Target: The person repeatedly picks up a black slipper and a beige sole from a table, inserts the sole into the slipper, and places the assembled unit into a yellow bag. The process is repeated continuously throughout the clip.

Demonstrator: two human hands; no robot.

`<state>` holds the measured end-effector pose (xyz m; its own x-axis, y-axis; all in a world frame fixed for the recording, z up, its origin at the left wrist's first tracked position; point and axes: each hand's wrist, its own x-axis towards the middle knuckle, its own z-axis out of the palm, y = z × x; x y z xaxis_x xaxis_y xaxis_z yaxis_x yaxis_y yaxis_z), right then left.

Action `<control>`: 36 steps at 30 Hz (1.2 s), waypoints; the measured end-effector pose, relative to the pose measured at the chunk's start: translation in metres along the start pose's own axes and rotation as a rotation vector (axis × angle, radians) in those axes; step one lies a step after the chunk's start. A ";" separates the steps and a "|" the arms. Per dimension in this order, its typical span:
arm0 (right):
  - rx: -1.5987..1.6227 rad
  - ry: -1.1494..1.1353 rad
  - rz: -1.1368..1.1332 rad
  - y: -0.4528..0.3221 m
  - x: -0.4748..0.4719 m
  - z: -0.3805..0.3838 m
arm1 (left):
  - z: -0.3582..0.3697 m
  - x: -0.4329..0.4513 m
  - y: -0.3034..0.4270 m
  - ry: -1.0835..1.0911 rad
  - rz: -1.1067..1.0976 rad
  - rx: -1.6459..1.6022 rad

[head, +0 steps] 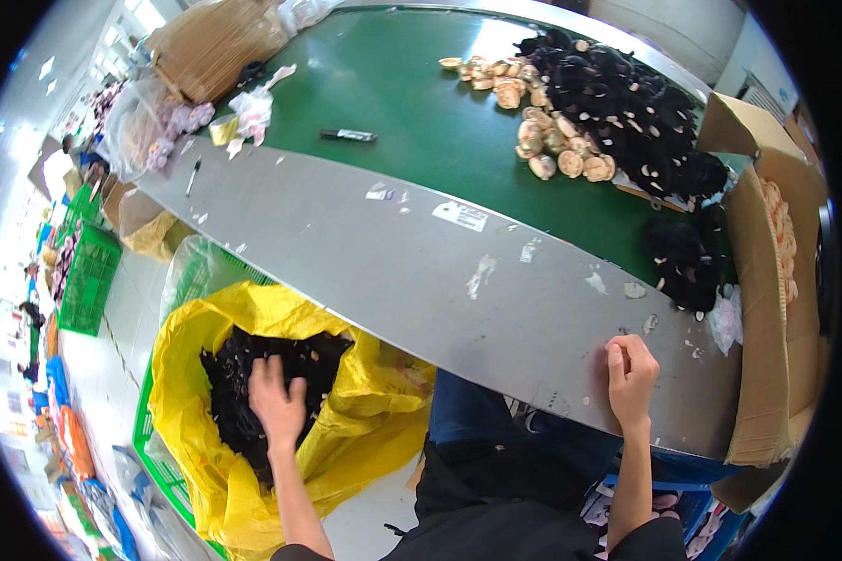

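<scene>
My left hand point(278, 401), fingers apart and slightly blurred, is over black plush pieces point(235, 410) in a yellow woven sack point(354, 428) at the lower left. It holds nothing that I can see. Curled and with nothing visible in it, my right hand point(631, 372) rests at the metal edge strip point(421, 280) of the work table. Beyond it, a few black plush pieces point(684, 256) lie beside a clear plastic bag point(726, 319). A large heap of black plush pieces point(617, 105) lies on the green table surface point(393, 84), next to beige round pieces point(554, 140).
An open cardboard box point(761, 322) holding peach-coloured pieces stands at the right. A black marker point(348, 135), a tape roll point(223, 130) and a plastic-wrapped carton point(214, 49) are on the table. A green crate point(90, 280) stands on the floor at the left, with people farther off.
</scene>
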<state>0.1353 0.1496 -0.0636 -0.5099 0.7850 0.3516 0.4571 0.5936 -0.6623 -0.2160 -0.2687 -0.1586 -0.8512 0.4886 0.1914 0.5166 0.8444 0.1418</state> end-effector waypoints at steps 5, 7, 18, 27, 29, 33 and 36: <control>0.018 -0.056 0.021 -0.002 0.000 0.004 | 0.077 -0.038 -0.002 -0.166 -0.130 -0.101; 0.012 -0.105 0.078 0.004 -0.002 -0.002 | 0.060 -0.026 0.013 -0.161 -0.136 -0.106; 0.010 -0.263 0.022 -0.002 0.138 0.013 | 0.097 0.026 0.004 -0.048 -0.195 -0.040; -0.313 -0.199 -0.227 0.019 0.253 0.110 | 0.092 0.023 0.011 -0.128 -0.235 -0.029; -0.433 -0.109 -0.318 0.018 0.261 0.130 | 0.091 0.021 0.011 -0.153 -0.243 -0.013; -0.605 -0.214 -0.235 0.018 0.276 0.156 | 0.079 0.016 0.019 -0.228 -0.284 0.016; -0.548 -0.211 -0.219 0.022 0.270 0.147 | 0.078 0.010 0.034 -0.084 -0.207 0.114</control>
<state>-0.0999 0.3490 -0.0807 -0.7413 0.6163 0.2659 0.6045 0.7852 -0.1344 -0.2137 -0.2178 -0.2278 -0.9450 0.3149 0.0880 0.3204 0.9455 0.0582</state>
